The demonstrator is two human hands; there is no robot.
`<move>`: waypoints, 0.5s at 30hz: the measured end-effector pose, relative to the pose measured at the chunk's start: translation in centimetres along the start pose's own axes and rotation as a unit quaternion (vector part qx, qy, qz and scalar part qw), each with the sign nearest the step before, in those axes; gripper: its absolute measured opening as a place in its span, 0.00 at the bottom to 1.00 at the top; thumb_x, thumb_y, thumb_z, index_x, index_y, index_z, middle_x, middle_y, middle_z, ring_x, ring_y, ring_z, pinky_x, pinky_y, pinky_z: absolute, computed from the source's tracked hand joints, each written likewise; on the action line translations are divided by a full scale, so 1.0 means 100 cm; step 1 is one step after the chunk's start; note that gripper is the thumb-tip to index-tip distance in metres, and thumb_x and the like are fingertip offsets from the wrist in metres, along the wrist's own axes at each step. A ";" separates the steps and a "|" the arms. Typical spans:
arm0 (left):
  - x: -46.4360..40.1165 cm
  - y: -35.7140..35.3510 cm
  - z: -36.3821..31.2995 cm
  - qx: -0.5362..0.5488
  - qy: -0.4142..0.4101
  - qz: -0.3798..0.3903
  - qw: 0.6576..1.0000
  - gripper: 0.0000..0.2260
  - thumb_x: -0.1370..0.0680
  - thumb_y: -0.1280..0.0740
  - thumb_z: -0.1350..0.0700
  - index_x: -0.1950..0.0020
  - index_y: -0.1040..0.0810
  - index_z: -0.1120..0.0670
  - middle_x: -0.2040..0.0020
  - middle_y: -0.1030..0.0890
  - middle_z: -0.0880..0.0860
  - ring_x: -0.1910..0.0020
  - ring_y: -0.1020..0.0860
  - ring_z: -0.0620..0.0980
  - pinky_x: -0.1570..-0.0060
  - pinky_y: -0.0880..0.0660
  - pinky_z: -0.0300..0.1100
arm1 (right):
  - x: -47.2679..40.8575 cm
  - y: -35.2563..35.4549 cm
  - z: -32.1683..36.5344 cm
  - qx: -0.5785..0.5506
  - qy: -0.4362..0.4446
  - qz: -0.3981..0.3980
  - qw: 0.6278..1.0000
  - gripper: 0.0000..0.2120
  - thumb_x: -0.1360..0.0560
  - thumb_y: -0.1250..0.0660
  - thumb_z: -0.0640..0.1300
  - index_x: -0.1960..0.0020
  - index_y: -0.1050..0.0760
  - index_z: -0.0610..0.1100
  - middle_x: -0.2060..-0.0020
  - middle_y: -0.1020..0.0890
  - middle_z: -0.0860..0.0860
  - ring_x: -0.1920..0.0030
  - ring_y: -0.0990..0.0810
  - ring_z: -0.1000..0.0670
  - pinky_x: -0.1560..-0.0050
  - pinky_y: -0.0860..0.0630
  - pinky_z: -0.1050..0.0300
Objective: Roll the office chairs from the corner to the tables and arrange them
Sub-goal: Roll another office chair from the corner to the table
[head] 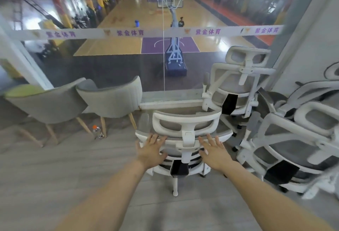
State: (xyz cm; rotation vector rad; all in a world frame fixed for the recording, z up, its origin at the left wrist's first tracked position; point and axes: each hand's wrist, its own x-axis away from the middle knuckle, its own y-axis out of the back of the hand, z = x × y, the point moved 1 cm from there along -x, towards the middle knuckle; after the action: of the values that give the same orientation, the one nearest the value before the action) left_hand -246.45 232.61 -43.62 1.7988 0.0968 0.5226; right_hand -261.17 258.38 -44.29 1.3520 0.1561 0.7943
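A white-framed office chair with grey mesh (pixel 185 126) stands right in front of me, its back toward me. My left hand (pixel 151 148) reaches to the left side of its backrest with fingers spread, at or just short of the frame. My right hand (pixel 212 150) reaches to the right side, fingers also apart. Neither hand holds anything. Two more white office chairs crowd the corner: one behind to the right (pixel 238 84) and one at the near right (pixel 293 139).
Two grey upholstered chairs with wooden legs (pixel 111 97) (pixel 49 102) stand to the left by the glass wall (pixel 110 65). A plastic bottle with an orange cap (pixel 97 131) sits on the floor beneath them. Grey floor stretches to my left and behind.
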 end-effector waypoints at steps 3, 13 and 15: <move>0.045 -0.019 0.003 0.015 0.036 -0.025 0.999 0.31 0.19 0.45 0.37 0.17 0.53 0.35 0.16 0.52 0.47 0.17 0.57 0.50 0.28 0.52 0.74 | 0.017 -0.007 0.010 0.018 0.033 0.016 0.999 0.30 0.15 0.49 0.59 0.16 0.54 0.60 0.16 0.59 0.50 0.17 0.62 0.38 0.18 0.57 0.42; 0.210 -0.064 0.031 0.061 0.147 -0.029 0.987 0.32 0.19 0.46 0.36 0.17 0.53 0.36 0.15 0.54 0.47 0.17 0.60 0.51 0.26 0.52 0.74 | 0.103 -0.055 0.071 0.090 0.146 0.059 0.983 0.33 0.16 0.47 0.62 0.16 0.56 0.59 0.16 0.61 0.48 0.18 0.62 0.36 0.19 0.55 0.39; 0.247 -0.073 0.035 0.067 0.168 -0.027 0.983 0.32 0.19 0.47 0.36 0.17 0.54 0.36 0.15 0.55 0.46 0.17 0.61 0.50 0.26 0.55 0.75 | 0.120 -0.066 0.084 0.105 0.168 0.074 0.977 0.33 0.16 0.47 0.62 0.16 0.57 0.60 0.16 0.61 0.48 0.18 0.62 0.36 0.19 0.55 0.39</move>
State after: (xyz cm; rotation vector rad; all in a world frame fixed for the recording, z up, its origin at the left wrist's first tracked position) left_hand -221.48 239.75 -43.75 1.8180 0.4219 0.7928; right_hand -245.14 258.67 -44.18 1.4300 0.4178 1.1557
